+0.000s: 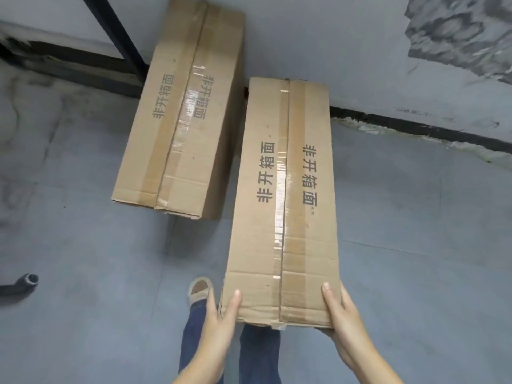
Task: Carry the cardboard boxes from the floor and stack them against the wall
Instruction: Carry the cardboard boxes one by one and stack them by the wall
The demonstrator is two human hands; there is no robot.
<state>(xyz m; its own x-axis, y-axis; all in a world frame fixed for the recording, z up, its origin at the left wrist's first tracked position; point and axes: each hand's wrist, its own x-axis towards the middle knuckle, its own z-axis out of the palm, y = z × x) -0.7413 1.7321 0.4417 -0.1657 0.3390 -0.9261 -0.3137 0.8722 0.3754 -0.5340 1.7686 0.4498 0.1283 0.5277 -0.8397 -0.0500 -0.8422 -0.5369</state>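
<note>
Scene: a person stands on a grey tiled floor [97,245], facing a pale wall [318,45] with a dark skirting strip at its foot.
Held box: a long cardboard box [282,195], taped down its middle and printed with dark characters, reaches away from the person; its far end is at or close to the wall, though contact cannot be confirmed.
Left hand: the left hand [221,314] grips the near left corner, thumb lying on the top face, fingers hidden round the side.
Right hand: the right hand [343,320] cups the near right corner, thumb on top, the remaining fingers tucked beneath the near end.
Box relative to fingers: only the near end sits between the two hands; nearly all of its length lies beyond them, so the far end is either resting on something or hanging forward unsupported.
Second box: a matching box [180,115] lies on the floor just left of the held one, tilted slightly, its far end by the wall next to a black metal frame [116,31].
Step in hand, as a judgement: setting this box down beside or onto its neighbour.
Doing it well: keep both corners level, slide the far end square to the wall, lower slowly, and free the fingers underneath before the weight settles.
Other details: one shoe [199,291] and blue trouser legs show below; a dark tube end [27,281] lies far left.
</note>
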